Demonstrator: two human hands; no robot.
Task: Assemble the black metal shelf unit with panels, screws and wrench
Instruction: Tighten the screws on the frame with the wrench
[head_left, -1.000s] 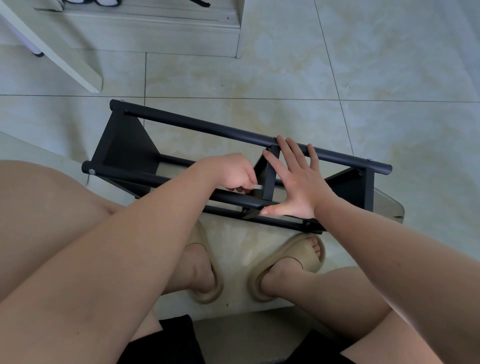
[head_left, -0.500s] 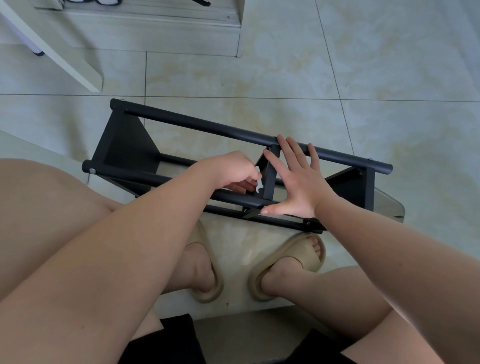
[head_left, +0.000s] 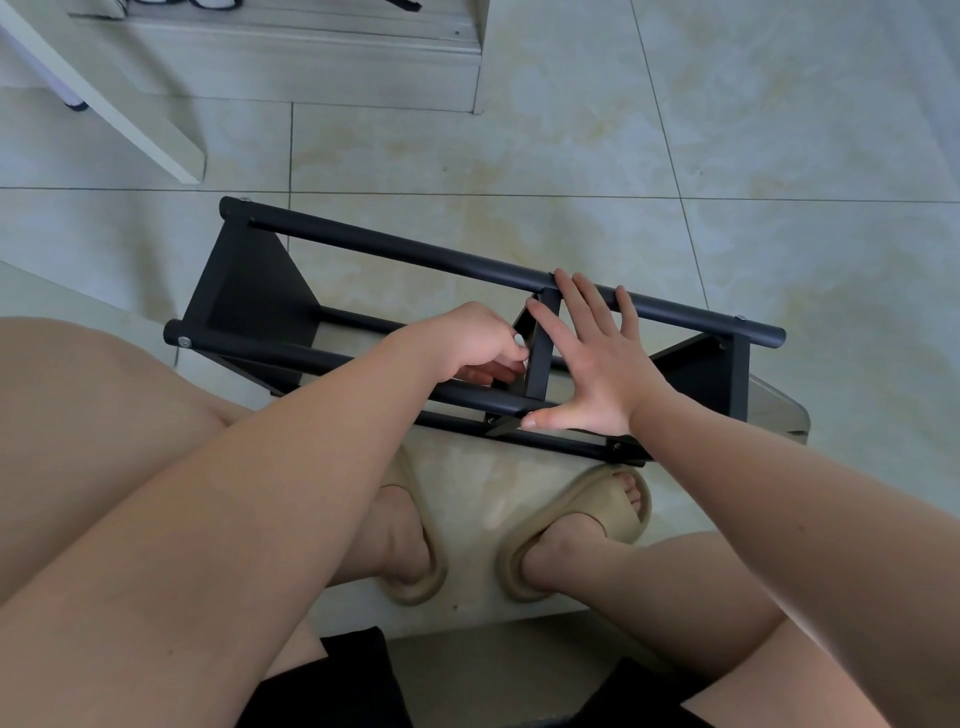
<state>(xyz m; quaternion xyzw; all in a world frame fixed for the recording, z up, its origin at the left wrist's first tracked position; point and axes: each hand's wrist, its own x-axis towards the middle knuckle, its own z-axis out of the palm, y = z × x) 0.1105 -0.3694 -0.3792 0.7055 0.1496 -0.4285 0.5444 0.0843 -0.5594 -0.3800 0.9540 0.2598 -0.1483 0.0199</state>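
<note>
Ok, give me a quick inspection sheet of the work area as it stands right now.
Surface: pale tiled floor.
Job's things: black shelf frame on its side; middle panel between tubes; screw head at near tube's end.
Clutter: white board, top left.
Grippers: left hand pinches small pale tool beside the panel; right hand flat against the panel.
Cables: nothing seen.
Surroundings: raised step; sandalled feet below frame.

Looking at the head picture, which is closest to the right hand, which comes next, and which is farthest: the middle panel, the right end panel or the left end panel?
1. middle panel, touching the right hand on its left side.
2. right end panel, off to its right.
3. left end panel, far off to the left.
</note>
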